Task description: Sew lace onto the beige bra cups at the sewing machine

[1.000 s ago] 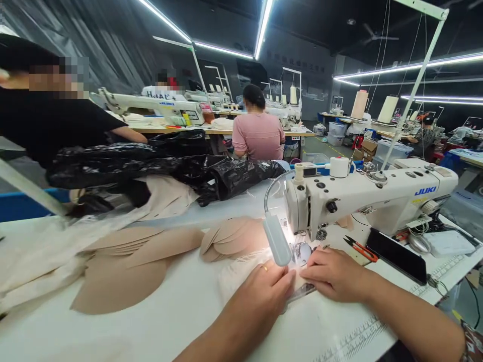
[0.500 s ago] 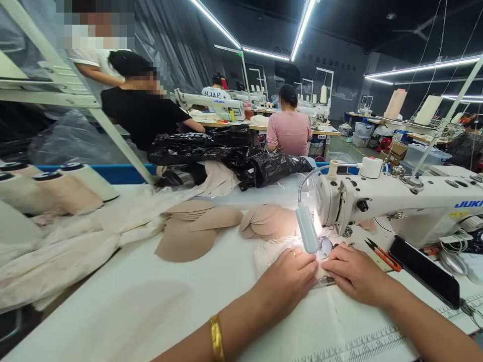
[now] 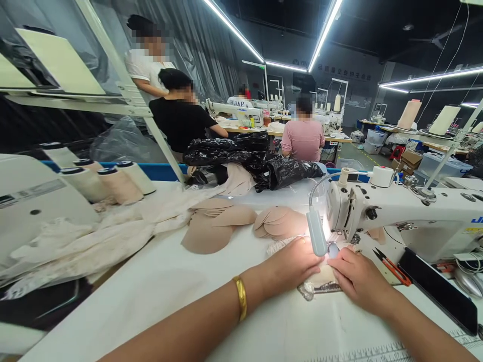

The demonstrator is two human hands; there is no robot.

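My left hand, its fingers closed and partly behind the lamp head, grips a cream lace fabric piece just in front of the sewing machine's needle area. Opposite it, my right hand pinches the right side of the same piece with bent fingers. A shiny greyish trim edge of the piece hangs toward me between the hands. The white sewing machine stands just beyond my right hand. A small grey lamp on a bendy neck lights the spot; the needle tip is hidden.
Beige fabric cups and a second cup stack lie left of the machine. Orange-handled thread snips and a black phone are on the right. Thread cones, lace cloth and black plastic bags lie farther off. Several people sit or stand beyond.
The view has swung left, so everything sits farther right. Both hands stay on the fabric piece, and more of its trimmed edge now shows below them.
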